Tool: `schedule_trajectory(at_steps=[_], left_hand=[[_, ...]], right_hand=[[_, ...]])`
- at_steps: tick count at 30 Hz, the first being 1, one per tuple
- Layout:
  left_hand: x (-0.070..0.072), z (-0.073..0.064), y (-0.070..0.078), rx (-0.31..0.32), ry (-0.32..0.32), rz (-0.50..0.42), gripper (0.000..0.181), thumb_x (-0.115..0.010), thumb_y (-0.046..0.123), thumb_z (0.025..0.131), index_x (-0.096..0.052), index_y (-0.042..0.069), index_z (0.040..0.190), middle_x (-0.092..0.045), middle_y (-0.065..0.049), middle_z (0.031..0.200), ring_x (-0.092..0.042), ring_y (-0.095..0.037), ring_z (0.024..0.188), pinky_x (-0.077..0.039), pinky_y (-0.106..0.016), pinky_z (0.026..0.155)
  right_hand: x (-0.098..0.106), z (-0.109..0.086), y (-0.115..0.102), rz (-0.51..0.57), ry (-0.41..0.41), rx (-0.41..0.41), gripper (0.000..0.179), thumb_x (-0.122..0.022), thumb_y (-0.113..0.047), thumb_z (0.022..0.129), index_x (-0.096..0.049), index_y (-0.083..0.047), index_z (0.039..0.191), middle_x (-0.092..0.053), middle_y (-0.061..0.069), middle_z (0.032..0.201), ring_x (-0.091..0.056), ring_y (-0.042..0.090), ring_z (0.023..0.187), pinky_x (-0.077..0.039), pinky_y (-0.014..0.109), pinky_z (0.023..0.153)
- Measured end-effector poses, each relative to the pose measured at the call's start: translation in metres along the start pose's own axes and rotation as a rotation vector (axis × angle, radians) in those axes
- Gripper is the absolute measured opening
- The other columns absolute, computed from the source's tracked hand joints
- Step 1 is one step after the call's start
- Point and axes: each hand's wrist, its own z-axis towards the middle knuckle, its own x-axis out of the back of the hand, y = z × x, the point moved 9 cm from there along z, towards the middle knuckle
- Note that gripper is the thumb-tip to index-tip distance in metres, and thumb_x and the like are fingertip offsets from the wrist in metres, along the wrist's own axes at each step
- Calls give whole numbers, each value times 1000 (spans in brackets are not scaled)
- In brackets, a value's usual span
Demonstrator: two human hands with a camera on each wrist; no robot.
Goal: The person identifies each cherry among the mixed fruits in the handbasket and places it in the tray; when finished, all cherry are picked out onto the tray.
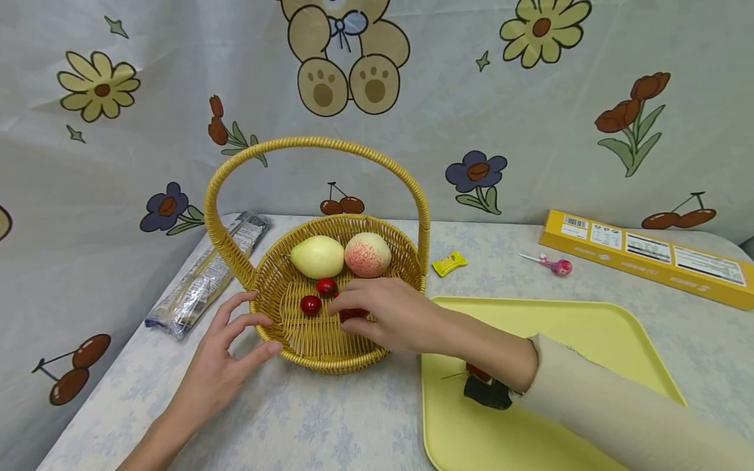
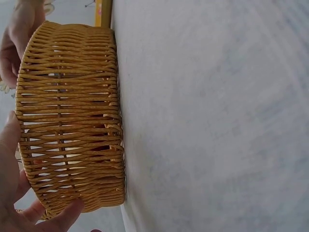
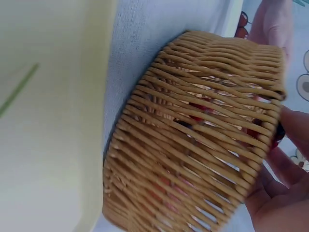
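A round wicker basket (image 1: 330,366) with a tall arched handle stands on the table. It holds a pale yellow-green pear-like fruit (image 1: 318,256), a peach (image 1: 368,255) and two small, shiny red cherry-like fruits (image 1: 310,304). My right hand (image 1: 391,313) reaches in over the near right rim and grips a dark red, rounded fruit (image 1: 353,315) between thumb and fingers. That fruit is partly covered by the hand; its dark side (image 3: 279,135) shows at the rim in the right wrist view. My left hand (image 1: 220,366) touches the basket's left rim with fingers spread and thumb toward the front.
Right of the basket lies a yellow tray (image 1: 559,418), with a dark object (image 1: 487,392) partly under the right forearm. Behind it are a yellow wrapped candy (image 1: 449,263), a pink lollipop (image 1: 559,266) and a long yellow box (image 1: 648,258). A silvery packet (image 1: 206,281) lies at left.
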Motion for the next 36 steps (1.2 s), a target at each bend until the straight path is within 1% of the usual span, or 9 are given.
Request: schedule_trajectory(at_steps=[4,6,9,14,17,23,29,32,36], left_hand=[[-1,0,0,1,0,0,24,-81,14,83,-68,10,103,-40,-6,145,-32,-38,135,-36,-65,93],[0,0,0,1,0,0,24,-81,13,83,-68,10,103,-40,-7,145,-32,-38,135,-36,-64,93],[0,-1,0,6,-2,-3,24,-81,13,83,-68,10,103,-40,-7,146,-31,-38,135,-36,-64,93],[0,-1,0,11,-7,-6,24,-80,13,83,-68,10,104,-39,-7,146,-31,-37,136,-36,-65,94],[-1,-1,1,11,-8,-6,24,-80,13,83,-68,10,104,-39,-6,146,-31,-37,136,-36,-64,94],[0,-2,1,8,-2,-7,24,-81,12,83,-68,10,104,-39,-6,146,-31,-36,136,-36,-63,94],[0,-2,0,11,-4,-8,24,-80,12,83,-68,10,104,-39,-6,146,-31,-37,136,-36,-64,94],[0,-2,1,4,-2,-4,24,-80,11,83,-68,10,103,-40,-6,146,-31,-37,136,-36,-63,94],[0,-1,2,-7,1,-4,24,-81,11,83,-68,10,103,-40,-7,146,-32,-37,135,-37,-62,93]], right_hand=[[9,-17,-3,-4,-2,-15,30,-68,-14,94,-66,-14,125,-62,-2,120,-58,8,98,-51,29,84],[15,-26,-4,-5,12,-20,30,-68,-14,94,-65,-14,124,-59,-1,123,-58,9,98,-51,29,83],[25,-42,-5,21,48,-27,30,-69,-11,92,-66,-13,122,-57,0,125,-59,7,92,-52,25,78],[38,-70,1,20,107,-59,26,-74,-8,88,-69,-15,113,-56,-2,118,-58,7,85,-52,24,71],[43,-88,9,6,120,-110,26,-75,-7,88,-70,-19,110,-56,-7,112,-57,7,88,-52,26,73],[51,-123,28,7,129,-227,30,-76,-4,86,-68,-22,108,-55,-13,103,-56,4,84,-53,25,71],[57,-154,44,-17,146,-315,31,-77,-5,84,-68,-22,108,-57,-14,104,-56,0,78,-52,22,63],[60,-169,52,-67,155,-345,30,-79,-8,84,-69,-24,107,-57,-16,103,-54,-1,77,-51,22,62],[64,-188,59,-157,183,-344,33,-83,-9,79,-69,-26,104,-57,-21,100,-55,-1,80,-52,23,63]])
